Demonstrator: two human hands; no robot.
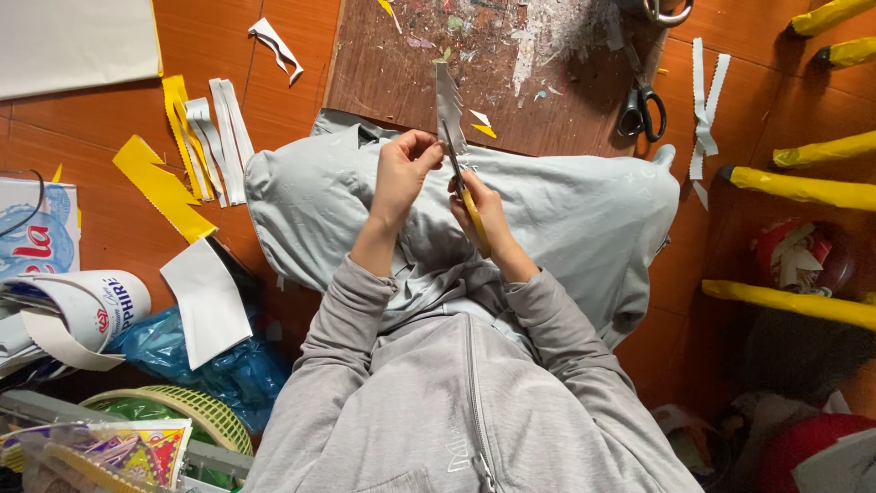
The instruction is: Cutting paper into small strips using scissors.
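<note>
While left hand (408,164) pinches one grey strip (448,110), right hand (479,205) grips one yellow-handled cutter (473,212), one scissors (641,108) beyond

Soft, even light fills the frame, brightest on the grey cloth (584,215) at centre. Shadows are faint and short. The lower right corner falls dim and murky. A mild sheen shows on the blue plastic bag (214,361) at lower left. Focus is sharp at centre; the edges bend slightly and soften.
</note>
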